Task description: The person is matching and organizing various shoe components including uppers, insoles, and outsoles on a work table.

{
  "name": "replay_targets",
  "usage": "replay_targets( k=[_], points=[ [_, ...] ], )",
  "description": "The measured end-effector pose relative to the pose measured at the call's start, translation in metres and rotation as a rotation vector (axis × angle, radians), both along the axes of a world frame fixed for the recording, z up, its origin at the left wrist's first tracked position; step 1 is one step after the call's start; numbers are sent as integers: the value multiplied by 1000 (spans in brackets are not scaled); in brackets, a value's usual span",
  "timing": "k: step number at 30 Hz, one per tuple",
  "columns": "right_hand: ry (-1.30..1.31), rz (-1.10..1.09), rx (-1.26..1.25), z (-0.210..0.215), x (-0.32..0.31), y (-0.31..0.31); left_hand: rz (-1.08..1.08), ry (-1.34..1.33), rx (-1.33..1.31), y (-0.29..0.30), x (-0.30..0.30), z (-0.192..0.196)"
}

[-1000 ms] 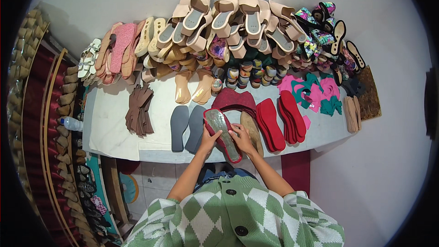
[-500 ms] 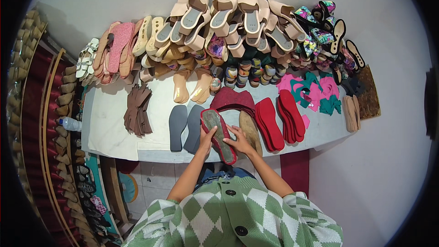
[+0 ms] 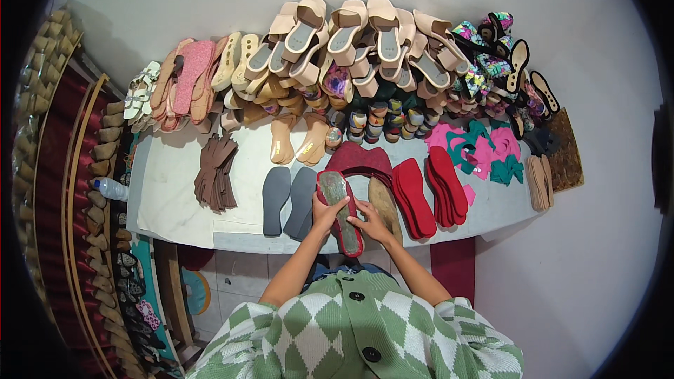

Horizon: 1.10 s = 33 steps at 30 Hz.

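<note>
I hold a long shoe sole with a dark red rim and a greyish inner face, tilted over the near edge of the white table. My left hand grips its left side. My right hand presses on its right side with fingers bent around the edge. Under and beside it lie a tan insole and dark red fabric. Two grey soles lie just to the left.
Red soles lie to the right, with pink and green cut pieces behind. Brown cut pieces sit at the left. Beige sandals and several other shoes are piled along the wall. Wooden racks with heels stand on the left.
The sole has shifted slightly between my hands, its top now leaning a bit more left. Both hands keep their hold on it.
</note>
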State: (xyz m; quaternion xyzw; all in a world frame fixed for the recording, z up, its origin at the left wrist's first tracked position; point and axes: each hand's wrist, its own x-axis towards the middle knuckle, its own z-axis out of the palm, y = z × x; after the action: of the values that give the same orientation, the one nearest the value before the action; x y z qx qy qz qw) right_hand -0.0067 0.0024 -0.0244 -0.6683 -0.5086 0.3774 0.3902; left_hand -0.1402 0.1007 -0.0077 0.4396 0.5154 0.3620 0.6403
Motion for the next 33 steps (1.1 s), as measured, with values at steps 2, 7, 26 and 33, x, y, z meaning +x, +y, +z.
replay_targets(
  k=[2, 7, 26, 33],
  points=[
    [289, 83, -18, 0, 3, 1, -5, -18, 17, 1, -1, -5],
    [386, 164, 12, 20, 10, 8, 4, -138, -62, 2, -8, -8],
    [287, 69, -64, 43, 19, 51, -305, -285, -145, 12, -52, -33],
    [-254, 29, 261, 60, 3, 58, -370, -201, 10, 35, -49, -6]
  ],
)
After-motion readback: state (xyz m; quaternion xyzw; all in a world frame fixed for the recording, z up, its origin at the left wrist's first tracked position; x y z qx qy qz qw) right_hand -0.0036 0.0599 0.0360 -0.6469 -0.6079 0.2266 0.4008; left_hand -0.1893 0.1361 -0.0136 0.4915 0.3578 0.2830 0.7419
